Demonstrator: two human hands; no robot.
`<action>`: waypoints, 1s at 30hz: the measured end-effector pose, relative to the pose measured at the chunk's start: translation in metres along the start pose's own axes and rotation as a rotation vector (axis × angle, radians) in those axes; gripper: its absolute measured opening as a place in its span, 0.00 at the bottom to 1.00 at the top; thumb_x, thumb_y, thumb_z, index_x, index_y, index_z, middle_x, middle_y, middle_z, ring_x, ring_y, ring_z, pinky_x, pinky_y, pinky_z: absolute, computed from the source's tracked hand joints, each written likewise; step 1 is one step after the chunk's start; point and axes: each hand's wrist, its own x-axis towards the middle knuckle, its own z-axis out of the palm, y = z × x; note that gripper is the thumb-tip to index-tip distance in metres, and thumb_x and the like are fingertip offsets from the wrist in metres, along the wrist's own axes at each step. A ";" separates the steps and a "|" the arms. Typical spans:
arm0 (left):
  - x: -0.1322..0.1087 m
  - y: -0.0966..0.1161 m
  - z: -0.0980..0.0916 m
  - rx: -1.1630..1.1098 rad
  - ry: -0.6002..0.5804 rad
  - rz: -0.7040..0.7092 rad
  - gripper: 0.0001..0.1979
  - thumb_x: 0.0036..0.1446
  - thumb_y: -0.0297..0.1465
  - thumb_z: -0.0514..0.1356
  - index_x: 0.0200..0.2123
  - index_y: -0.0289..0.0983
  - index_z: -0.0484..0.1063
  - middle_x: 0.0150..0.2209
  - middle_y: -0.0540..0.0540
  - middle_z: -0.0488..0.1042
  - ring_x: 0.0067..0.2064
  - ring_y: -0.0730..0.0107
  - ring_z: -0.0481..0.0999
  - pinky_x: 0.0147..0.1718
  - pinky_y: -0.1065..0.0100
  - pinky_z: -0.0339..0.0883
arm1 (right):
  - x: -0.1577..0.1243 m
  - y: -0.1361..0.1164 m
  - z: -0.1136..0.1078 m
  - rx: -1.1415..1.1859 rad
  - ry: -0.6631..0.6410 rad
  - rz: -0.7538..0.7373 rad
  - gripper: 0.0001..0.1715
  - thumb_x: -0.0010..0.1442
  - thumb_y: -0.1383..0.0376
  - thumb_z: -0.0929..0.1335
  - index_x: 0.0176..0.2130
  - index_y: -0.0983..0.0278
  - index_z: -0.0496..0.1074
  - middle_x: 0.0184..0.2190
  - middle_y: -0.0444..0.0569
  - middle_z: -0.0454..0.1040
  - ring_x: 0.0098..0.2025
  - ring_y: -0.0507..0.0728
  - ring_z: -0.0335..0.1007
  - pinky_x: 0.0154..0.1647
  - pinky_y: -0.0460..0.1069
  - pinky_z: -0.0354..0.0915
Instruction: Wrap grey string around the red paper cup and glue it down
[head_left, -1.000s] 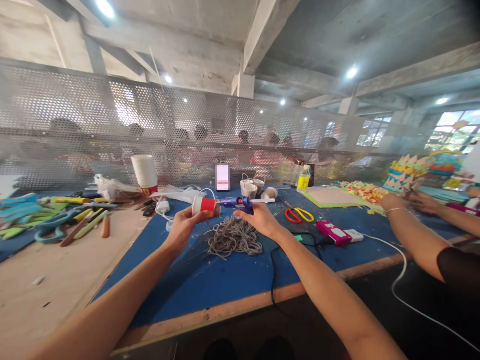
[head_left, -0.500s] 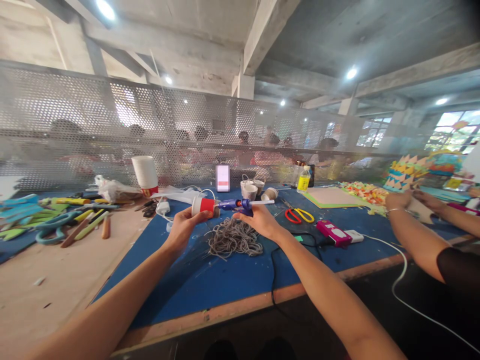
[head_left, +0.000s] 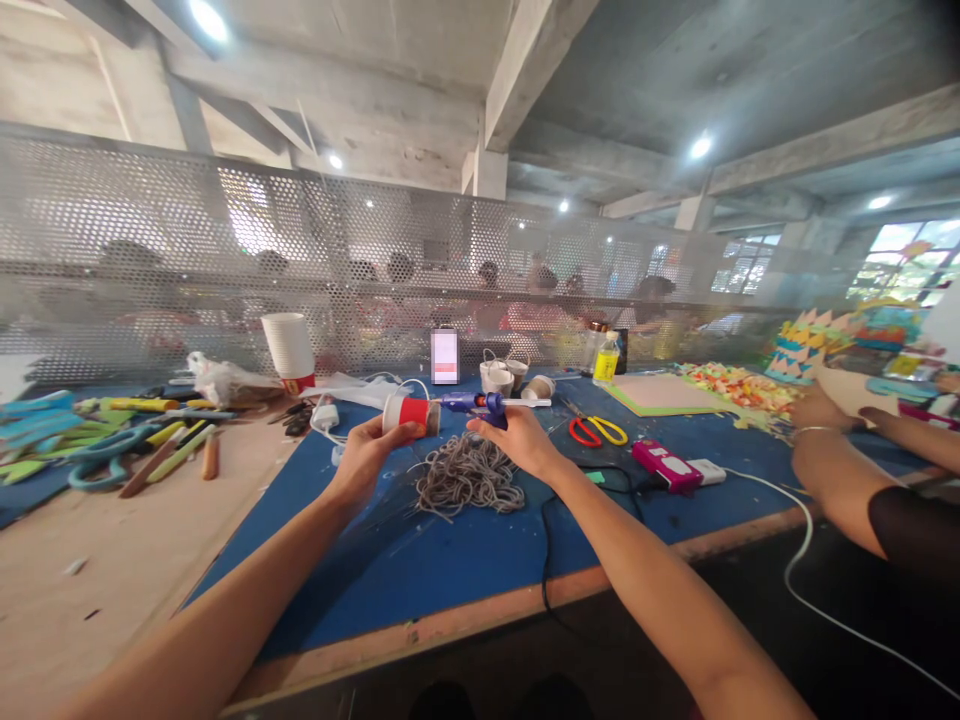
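My left hand [head_left: 369,452] is closed around a paper cup [head_left: 414,411], white and red with a grey-brown band at one end, tipped on its side. My right hand [head_left: 519,440] grips a blue glue gun [head_left: 474,402] with a white glue stick [head_left: 535,403] standing out of its back. The gun's nozzle points left at the banded end of the cup; whether it touches I cannot tell. Below both hands a loose heap of grey cord [head_left: 471,476] lies on the blue mat [head_left: 360,590].
Behind stand small cord-wrapped cups [head_left: 496,378], a phone [head_left: 445,357] and a stack of paper cups [head_left: 289,345]. To the right lie scissors [head_left: 598,431] and a magenta power strip [head_left: 667,467] with cables. A co-worker's hands [head_left: 825,412] hold paper at far right. Tools [head_left: 171,455] lie left.
The glue gun has shifted slightly up along the cup's banded end, its nozzle now higher. My left hand and the cup have barely moved. The co-worker's hands have shifted, raising a paper piece.
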 end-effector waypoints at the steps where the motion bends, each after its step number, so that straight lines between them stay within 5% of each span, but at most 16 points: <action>1: 0.000 0.001 0.001 -0.009 0.008 -0.006 0.17 0.44 0.41 0.73 0.35 0.36 0.83 0.33 0.44 0.83 0.36 0.60 0.78 0.41 0.63 0.69 | 0.000 0.000 0.000 0.032 0.007 0.015 0.22 0.64 0.48 0.68 0.39 0.64 0.77 0.30 0.48 0.76 0.35 0.56 0.70 0.39 0.51 0.64; 7: -0.002 0.008 0.005 -0.103 0.050 -0.060 0.18 0.40 0.39 0.74 0.33 0.34 0.81 0.33 0.42 0.82 0.37 0.59 0.80 0.41 0.61 0.72 | -0.001 -0.004 -0.002 0.330 -0.030 0.200 0.27 0.60 0.42 0.69 0.41 0.63 0.73 0.20 0.39 0.65 0.21 0.50 0.59 0.25 0.47 0.59; 11: -0.001 0.006 0.004 -0.136 0.052 -0.079 0.17 0.41 0.37 0.74 0.34 0.33 0.81 0.35 0.42 0.82 0.37 0.61 0.80 0.42 0.62 0.72 | -0.001 -0.005 -0.004 0.457 -0.084 0.232 0.29 0.60 0.40 0.68 0.37 0.64 0.71 0.16 0.37 0.61 0.19 0.49 0.57 0.23 0.46 0.57; 30: -0.002 0.008 0.008 -0.143 0.042 -0.099 0.18 0.41 0.37 0.74 0.35 0.33 0.81 0.35 0.41 0.83 0.39 0.59 0.81 0.42 0.60 0.74 | -0.003 0.003 0.000 0.400 -0.179 0.266 0.28 0.63 0.41 0.67 0.37 0.64 0.69 0.15 0.37 0.64 0.19 0.48 0.59 0.24 0.45 0.56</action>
